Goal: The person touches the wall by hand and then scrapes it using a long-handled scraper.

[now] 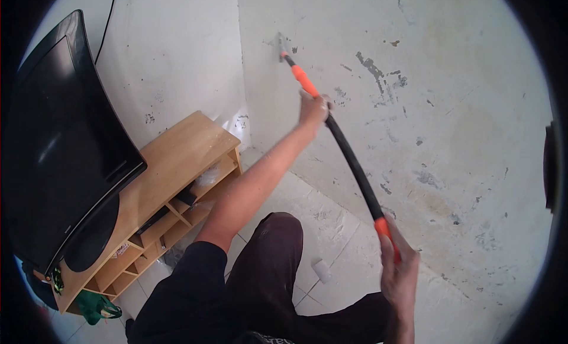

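Observation:
A long-handled scraper (355,160) with a black shaft and orange grips slants across the view. Its blade (281,47) is at the patchy wall (461,125), near the corner; whether it presses on the surface I cannot tell. My left hand (313,112) is closed round the shaft just below the upper orange grip. Lower down, my right hand (400,267) grips the orange end of the handle. Grey chips and bare patches mark the wall around the tool.
On the left, a black television (71,149) stands on a wooden TV cabinet (189,134) with open shelves. A small white cylinder (321,270) lies on the dusty tiled floor (307,208) by my knee. A green bag (97,307) is beside the cabinet.

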Tool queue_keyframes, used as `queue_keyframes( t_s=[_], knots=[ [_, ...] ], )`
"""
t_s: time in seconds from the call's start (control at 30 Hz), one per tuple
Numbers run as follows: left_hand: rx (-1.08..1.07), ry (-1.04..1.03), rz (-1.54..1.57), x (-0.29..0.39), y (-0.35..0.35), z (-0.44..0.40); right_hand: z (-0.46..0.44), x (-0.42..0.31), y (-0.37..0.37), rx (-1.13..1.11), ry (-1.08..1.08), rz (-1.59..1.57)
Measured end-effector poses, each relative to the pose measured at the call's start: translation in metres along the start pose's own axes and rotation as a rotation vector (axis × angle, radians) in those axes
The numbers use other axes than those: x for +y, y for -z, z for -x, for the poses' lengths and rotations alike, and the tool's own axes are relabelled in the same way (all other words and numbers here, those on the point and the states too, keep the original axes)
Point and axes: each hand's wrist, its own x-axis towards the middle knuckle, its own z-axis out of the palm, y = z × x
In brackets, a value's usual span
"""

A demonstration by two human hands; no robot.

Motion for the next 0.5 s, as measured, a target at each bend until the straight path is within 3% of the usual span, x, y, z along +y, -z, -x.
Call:
queue_keyframes(
  t_s=[0.07,0.2,0.27,0.43,0.5],
  knots=[
    [-0.1,0.095,0.018,0.002,-0.013,0.044,0.025,-0.008,0.025,-0.057,-0.252,0.032],
    [-0.18,0.119,0.118,-0.009,-0.023,0.083,0.055,0.009,0.026,0.034,-0.28,-0.006],
    [-0.16,0.099,0.107,-0.017,-0.02,0.076,0.053,0.02,0.015,0.067,-0.096,-0.022],
    [-0.114,0.129,0.055,-0.021,0.002,0.042,0.025,0.017,-0.013,-0.012,-0.2,0.041],
    [-0.095,0.052,0.033,-0.025,0.012,0.017,0.006,0.011,-0.024,-0.056,-0.199,0.065]
  ],
)
